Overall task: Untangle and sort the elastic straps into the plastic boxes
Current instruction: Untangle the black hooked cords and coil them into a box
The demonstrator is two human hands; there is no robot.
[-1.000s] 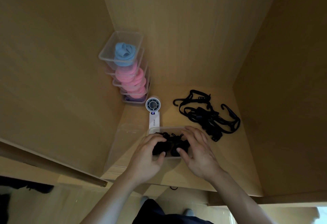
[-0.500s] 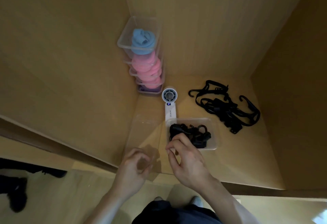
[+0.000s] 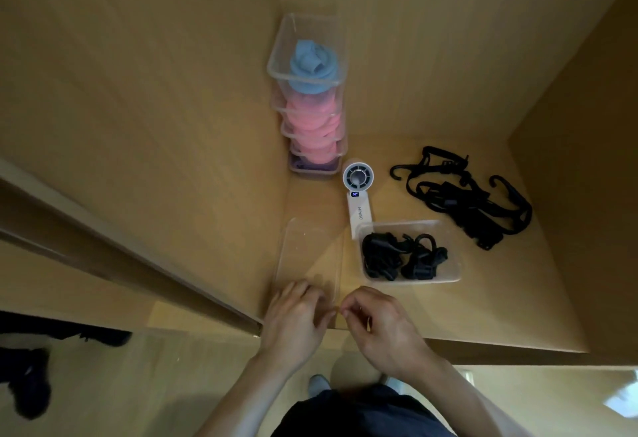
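Two black strap tangles [image 3: 381, 252] (hooked)

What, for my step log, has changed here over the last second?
Both hands let go of the black straps they were pressing into the clear plastic box and drew back toward the person. The left hand now touches the near end of the empty clear box, and the right hand is curled beside it. The tangled hooked straps, handheld fan and stacked boxes stayed put.
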